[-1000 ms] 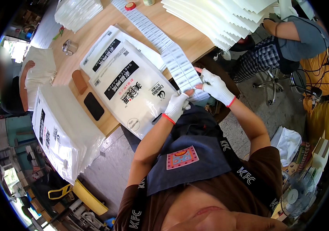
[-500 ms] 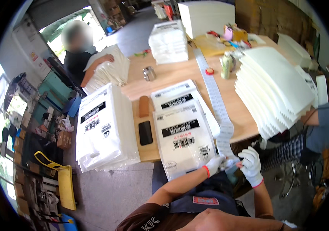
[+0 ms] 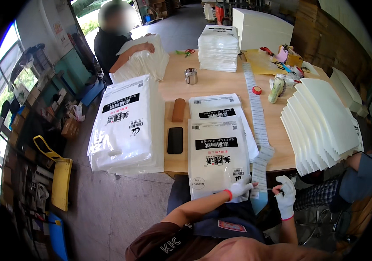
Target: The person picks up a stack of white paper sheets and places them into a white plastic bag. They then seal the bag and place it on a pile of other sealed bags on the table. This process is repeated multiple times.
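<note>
My left hand (image 3: 240, 188), in a white glove with bare fingertips, is closed over the lower right corner of a paper pack (image 3: 216, 165) in a printed clear bag. What its fingers pinch is too small to make out. My right hand (image 3: 286, 198), gloved the same way, is raised just right of it, thumb and finger bent together around something tiny that I cannot make out. Between both hands a long strip of white labels (image 3: 257, 130) runs down the table and hangs over the front edge. A second bagged pack (image 3: 215, 103) lies partly under the first.
At left stands a tall stack of bagged packs (image 3: 122, 126), beside a black phone (image 3: 175, 140) and brown block (image 3: 178, 110). White sheets (image 3: 321, 126) fan out at right. Farther back are a metal cup (image 3: 191, 76), red tape roll (image 3: 256, 90) and bottle (image 3: 275, 90). A co-worker (image 3: 112, 43) handles bags.
My hands have moved apart; the left went slightly left onto the pack's corner. The label strip's end now hangs straighter between them. The whole view has shifted and turned a little.
</note>
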{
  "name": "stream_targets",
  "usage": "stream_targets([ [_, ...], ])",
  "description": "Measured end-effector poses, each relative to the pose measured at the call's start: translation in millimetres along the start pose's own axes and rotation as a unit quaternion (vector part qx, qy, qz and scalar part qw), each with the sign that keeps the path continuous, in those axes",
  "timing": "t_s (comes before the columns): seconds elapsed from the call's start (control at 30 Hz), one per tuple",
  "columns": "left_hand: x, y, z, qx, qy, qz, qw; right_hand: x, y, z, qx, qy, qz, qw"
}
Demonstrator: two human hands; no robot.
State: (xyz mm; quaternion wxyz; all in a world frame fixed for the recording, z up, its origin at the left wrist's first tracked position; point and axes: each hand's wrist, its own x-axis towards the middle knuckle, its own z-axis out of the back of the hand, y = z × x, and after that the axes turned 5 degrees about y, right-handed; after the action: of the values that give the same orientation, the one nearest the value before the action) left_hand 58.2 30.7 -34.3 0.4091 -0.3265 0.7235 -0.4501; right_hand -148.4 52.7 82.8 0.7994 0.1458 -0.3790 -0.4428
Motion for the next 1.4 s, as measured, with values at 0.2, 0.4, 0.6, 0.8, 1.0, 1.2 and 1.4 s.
stream_targets([
  [0.2,-91,45,84,0.359,-0.386,-0.164,0.834,-6,-14,-17,0.265,0.081,-0.174,0.945],
  [0.4,-138,86,135,0.015,-0.310,0.030,0.950,56,-14,-125,0.415,0.191,-0.215,0.863],
  [0.6,-184,61,109,-0.047,-0.173,0.089,0.980,168,2,-239,0.511,0.274,-0.248,0.776],
  [0.8,-190,70,103,0.104,-0.159,0.194,0.962,232,-15,-321,0.154,0.345,-0.171,0.910],
  [1.0,-185,65,110,0.092,-0.142,0.236,0.957,242,15,-330,0.127,0.368,-0.167,0.906],
  [1.2,-185,60,110,0.082,-0.128,0.241,0.959,221,-7,-360,0.052,0.270,-0.082,0.958],
  [1.4,-187,74,113,0.123,-0.114,0.230,0.959,203,8,-360,-0.075,0.197,-0.037,0.977],
])
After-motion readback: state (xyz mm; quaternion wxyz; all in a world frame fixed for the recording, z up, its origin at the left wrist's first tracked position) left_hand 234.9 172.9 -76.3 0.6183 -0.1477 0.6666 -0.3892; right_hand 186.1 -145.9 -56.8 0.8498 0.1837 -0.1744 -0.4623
